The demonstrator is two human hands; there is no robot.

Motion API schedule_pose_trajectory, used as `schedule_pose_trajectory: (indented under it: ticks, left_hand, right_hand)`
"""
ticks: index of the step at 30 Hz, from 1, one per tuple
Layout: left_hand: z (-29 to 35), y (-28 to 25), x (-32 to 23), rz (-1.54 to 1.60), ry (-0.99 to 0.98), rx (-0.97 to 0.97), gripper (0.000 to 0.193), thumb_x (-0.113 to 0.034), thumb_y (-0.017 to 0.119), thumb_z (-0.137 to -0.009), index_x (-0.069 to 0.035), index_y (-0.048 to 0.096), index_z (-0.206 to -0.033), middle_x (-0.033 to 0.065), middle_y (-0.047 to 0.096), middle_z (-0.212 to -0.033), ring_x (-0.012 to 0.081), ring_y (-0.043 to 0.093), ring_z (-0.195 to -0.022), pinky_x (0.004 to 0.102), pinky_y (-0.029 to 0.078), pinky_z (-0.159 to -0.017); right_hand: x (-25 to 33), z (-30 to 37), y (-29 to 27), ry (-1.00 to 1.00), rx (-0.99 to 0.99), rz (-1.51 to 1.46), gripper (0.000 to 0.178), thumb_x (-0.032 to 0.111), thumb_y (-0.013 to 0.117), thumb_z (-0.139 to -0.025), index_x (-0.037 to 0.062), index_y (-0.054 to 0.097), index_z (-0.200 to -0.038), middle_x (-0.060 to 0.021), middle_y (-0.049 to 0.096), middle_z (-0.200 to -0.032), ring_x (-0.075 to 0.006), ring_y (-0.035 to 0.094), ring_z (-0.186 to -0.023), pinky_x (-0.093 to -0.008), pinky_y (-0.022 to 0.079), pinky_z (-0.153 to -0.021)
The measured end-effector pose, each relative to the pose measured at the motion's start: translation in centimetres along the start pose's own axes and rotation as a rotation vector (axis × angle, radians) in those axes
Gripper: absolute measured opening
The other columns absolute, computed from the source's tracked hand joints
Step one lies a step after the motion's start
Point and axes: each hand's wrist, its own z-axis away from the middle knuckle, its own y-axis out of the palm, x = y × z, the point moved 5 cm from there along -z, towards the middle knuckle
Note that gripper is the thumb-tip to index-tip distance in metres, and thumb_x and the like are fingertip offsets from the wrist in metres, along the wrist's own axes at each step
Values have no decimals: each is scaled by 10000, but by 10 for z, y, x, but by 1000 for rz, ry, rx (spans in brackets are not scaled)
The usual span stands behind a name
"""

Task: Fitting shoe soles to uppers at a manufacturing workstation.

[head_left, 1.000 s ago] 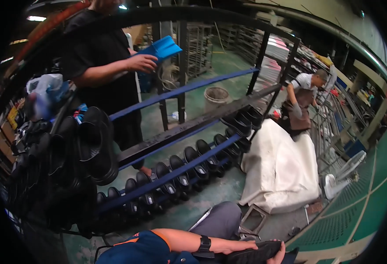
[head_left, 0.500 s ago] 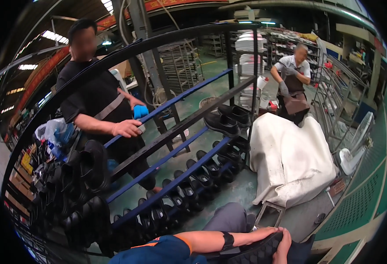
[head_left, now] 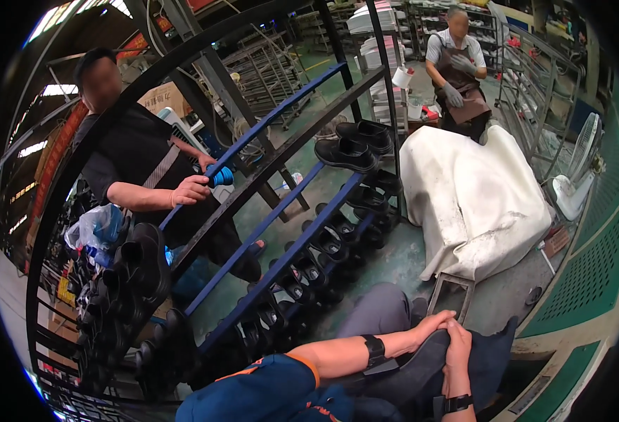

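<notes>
My left hand (head_left: 432, 325) reaches in from the left, with a dark band on its wrist. My right hand (head_left: 457, 344) comes up from the lower edge, also banded at the wrist. Both are closed on one end of a black shoe (head_left: 418, 369) above my lap, their fingertips meeting at its top. A smooth dark surface of the shoe faces up; its lower end blends into my dark clothing and is hard to make out.
A rack with blue bars (head_left: 274, 211) carries several black shoes (head_left: 345, 151). A white cloth cover (head_left: 471, 204) drapes a bulky thing ahead. A person in black (head_left: 141, 162) holds a blue ribbed object (head_left: 219, 176) behind the rack. Another person (head_left: 457, 70) sits beyond; a white fan (head_left: 584, 158) stands right.
The shoe has turned: its treaded sole showed before, and now a smooth surface does. Both my hands appear higher. The view has shifted, and the person in black has moved the blue object slightly.
</notes>
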Motion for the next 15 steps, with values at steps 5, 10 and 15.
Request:
schedule_pose_trajectory:
  ticks: [5, 10, 15]
  left_hand:
    - [11, -6, 3, -120, 205, -39, 369, -348, 540, -945, -31, 677, -1075, 61, 669, -1059, 143, 616, -976, 268, 466, -879]
    - [26, 0, 1, -139, 278, 7, 361, -295, 471, -979, -19, 681, -1081, 57, 674, -1075, 151, 619, -1011, 275, 459, -917]
    - [40, 16, -8, -261, 416, 74, 390, -280, 414, -992, -21, 686, -1095, 41, 681, -1060, 153, 620, -1010, 278, 454, -930]
  right_hand:
    - [-6, 11, 9, -25, -73, 44, 281, 90, 530, -932, -93, 685, -785, -147, 704, -1038, -216, 622, -1055, -307, 412, -982]
    - [9, 27, 21, -96, -104, 55, 254, 63, 525, -910, -89, 689, -789, -175, 705, -1053, -248, 617, -1101, -329, 425, -986]
    - [34, 37, 29, -198, -65, 152, 253, 48, 504, -905, -88, 685, -792, -184, 704, -1036, -253, 628, -1066, -331, 429, -981]
